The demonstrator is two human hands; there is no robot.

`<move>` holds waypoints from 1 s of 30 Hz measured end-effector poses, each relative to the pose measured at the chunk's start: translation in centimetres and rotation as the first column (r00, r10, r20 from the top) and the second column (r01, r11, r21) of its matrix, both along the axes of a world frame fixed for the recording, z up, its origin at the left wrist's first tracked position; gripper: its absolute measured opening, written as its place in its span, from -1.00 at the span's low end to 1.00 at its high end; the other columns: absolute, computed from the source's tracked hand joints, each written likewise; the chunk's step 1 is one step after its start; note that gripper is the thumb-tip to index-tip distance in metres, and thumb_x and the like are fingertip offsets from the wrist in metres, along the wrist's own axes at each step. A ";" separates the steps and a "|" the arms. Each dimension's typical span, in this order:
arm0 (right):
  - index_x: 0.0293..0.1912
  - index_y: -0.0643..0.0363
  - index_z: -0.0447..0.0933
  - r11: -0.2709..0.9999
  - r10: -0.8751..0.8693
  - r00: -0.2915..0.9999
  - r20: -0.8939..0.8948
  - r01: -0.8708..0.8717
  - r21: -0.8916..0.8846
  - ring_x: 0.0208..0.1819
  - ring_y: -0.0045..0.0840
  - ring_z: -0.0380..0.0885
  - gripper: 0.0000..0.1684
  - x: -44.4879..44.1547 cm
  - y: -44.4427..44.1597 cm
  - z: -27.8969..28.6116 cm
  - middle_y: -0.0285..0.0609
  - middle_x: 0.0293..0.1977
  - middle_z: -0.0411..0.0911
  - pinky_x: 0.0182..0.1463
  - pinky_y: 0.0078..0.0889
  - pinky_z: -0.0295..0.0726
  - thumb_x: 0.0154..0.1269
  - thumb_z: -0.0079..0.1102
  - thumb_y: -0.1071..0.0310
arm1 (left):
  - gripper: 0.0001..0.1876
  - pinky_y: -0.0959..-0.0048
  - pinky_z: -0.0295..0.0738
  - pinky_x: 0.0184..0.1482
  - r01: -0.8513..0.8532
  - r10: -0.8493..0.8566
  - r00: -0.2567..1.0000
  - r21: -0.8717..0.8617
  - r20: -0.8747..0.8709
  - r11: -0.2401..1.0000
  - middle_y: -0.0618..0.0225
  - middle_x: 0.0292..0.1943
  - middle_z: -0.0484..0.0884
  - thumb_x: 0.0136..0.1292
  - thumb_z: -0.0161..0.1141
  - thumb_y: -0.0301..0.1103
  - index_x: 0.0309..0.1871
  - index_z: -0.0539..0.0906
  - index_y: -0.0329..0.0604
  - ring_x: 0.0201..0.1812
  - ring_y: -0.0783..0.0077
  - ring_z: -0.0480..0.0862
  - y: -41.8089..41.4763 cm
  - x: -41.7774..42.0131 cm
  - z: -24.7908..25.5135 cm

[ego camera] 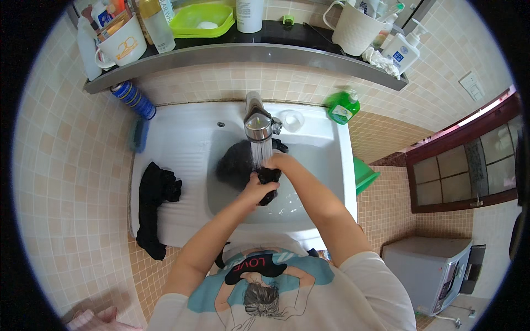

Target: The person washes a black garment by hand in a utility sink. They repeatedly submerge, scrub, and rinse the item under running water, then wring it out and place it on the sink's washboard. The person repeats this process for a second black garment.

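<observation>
Under the running chrome faucet (258,126), my left hand (258,189) grips a bunched wet black cloth (269,178). My right hand (278,160) is at the upper part of the same cloth, its fingers partly hidden by the water stream and the cloth. More black fabric (234,165) lies in the water of the white sink (348,178), just left of the stream. On the ribbed drainboard at the left rests another black cloth item (151,202), one end hanging over the front edge.
Beside the faucet stands a small clear cup (292,121). A green soap bottle (344,108) occupies the back right corner, a blue spray can (133,100) the back left, near a blue brush (139,135). Above runs a shelf (256,53) crowded with toiletries. A green basin (364,176) is at the right.
</observation>
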State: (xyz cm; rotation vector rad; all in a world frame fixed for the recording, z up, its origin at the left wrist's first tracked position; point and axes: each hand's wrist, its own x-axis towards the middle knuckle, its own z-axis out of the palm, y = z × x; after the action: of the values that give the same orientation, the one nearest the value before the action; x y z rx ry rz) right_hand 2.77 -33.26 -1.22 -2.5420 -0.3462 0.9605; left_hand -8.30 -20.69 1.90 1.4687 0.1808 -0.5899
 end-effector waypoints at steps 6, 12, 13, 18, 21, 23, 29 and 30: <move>-0.06 0.13 0.41 0.254 -0.482 0.520 -0.706 0.854 0.455 -0.38 -0.47 0.56 -0.47 -3.1 -4.4 4.2 -0.14 -0.36 0.54 -0.24 -0.32 0.63 0.37 -0.23 -0.12 | -0.73 0.55 0.50 -0.49 -0.454 -0.140 0.706 -0.596 -0.694 0.662 0.12 -0.30 0.50 0.21 0.07 -0.24 -0.13 0.45 -0.22 -0.43 0.37 0.52 -1.5 5.9 3.1; -0.01 0.25 0.34 -0.248 -0.103 0.347 -0.932 0.899 0.362 -0.12 -0.24 0.55 -0.27 -6.0 -3.6 0.6 0.03 -0.21 0.54 0.02 -0.18 0.54 0.35 -0.41 -0.26 | -0.65 0.53 0.54 -0.47 -0.640 -0.011 0.726 -0.682 -0.688 0.353 0.05 -0.33 0.44 0.16 0.05 -0.16 -0.21 0.39 -0.33 -0.46 0.34 0.51 -2.6 9.7 3.5; -0.04 0.31 0.37 -0.223 -0.113 0.294 -0.949 0.923 0.313 -0.06 -0.23 0.53 -0.14 -6.9 -2.7 0.5 0.06 -0.17 0.54 0.10 -0.16 0.48 0.28 -0.43 -0.37 | -0.60 0.54 0.53 -0.46 -0.646 -0.064 0.712 -0.688 -0.699 0.330 0.06 -0.33 0.44 0.13 0.07 -0.14 -0.20 0.38 -0.36 -0.47 0.35 0.50 -2.0 8.9 3.2; 0.11 0.30 0.30 -0.336 -0.180 0.308 -0.934 0.873 0.353 -0.16 -0.17 0.56 0.14 -9.2 2.2 -1.0 0.08 -0.06 0.50 0.00 -0.03 0.54 0.03 -0.48 -0.60 | -0.61 0.66 0.45 -0.54 -0.751 -0.381 0.561 -0.645 -0.734 0.137 0.21 -0.36 0.41 0.04 0.11 -0.22 -0.23 0.34 -0.40 -0.53 0.52 0.45 0.3 2.6 5.5; 0.09 0.28 0.31 -0.424 0.082 0.280 -0.956 0.878 0.221 -0.31 -0.17 0.56 0.01 -7.3 4.0 -1.4 0.03 -0.09 0.50 -0.14 -0.10 0.61 0.10 -0.33 -0.50 | -0.69 0.68 0.39 -0.56 -0.713 -0.409 0.622 -0.699 -0.667 0.056 0.30 -0.39 0.36 0.04 0.12 -0.33 -0.26 0.31 -0.33 -0.55 0.55 0.42 2.1 -0.3 5.8; 0.06 0.32 0.30 -0.561 0.355 0.453 -0.818 0.803 0.202 -0.09 -0.20 0.49 -0.26 -7.1 5.5 6.3 0.03 -0.10 0.49 0.06 -0.16 0.49 0.31 -0.26 -0.22 | -0.70 0.68 0.35 -0.57 -0.655 -0.357 0.701 -0.755 -0.618 0.021 0.30 -0.40 0.34 0.06 0.12 -0.32 -0.27 0.29 -0.32 -0.56 0.56 0.39 3.6 -1.1 6.1; -0.30 0.15 0.47 -0.175 -0.062 0.428 -0.902 0.885 0.432 -0.46 -0.46 0.47 -0.67 -2.9 4.2 4.6 -0.20 -0.47 0.49 -0.35 -0.45 0.52 0.15 0.21 0.08 | -0.70 0.70 0.23 -0.62 -0.484 -0.364 0.712 -0.795 -0.600 0.366 0.36 -0.40 0.35 0.22 0.08 -0.28 -0.09 0.34 -0.26 -0.60 0.63 0.31 6.5 -1.3 6.7; -0.31 0.12 0.48 0.024 -0.268 0.464 -0.845 0.879 0.476 -0.49 -0.49 0.45 -0.68 -3.3 4.1 6.3 -0.24 -0.50 0.48 -0.41 -0.49 0.50 0.11 0.23 0.08 | -0.69 0.71 0.19 -0.64 -0.343 -0.344 0.757 -0.786 -0.555 0.514 0.38 -0.43 0.36 0.27 0.06 -0.27 0.00 0.35 -0.21 -0.62 0.66 0.28 6.6 -1.0 6.4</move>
State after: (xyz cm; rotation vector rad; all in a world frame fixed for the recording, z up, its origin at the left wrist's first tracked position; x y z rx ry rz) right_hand -0.54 -29.14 5.04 -0.9548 0.3901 0.6961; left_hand -9.33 -14.13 8.35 0.1864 0.3737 -1.0119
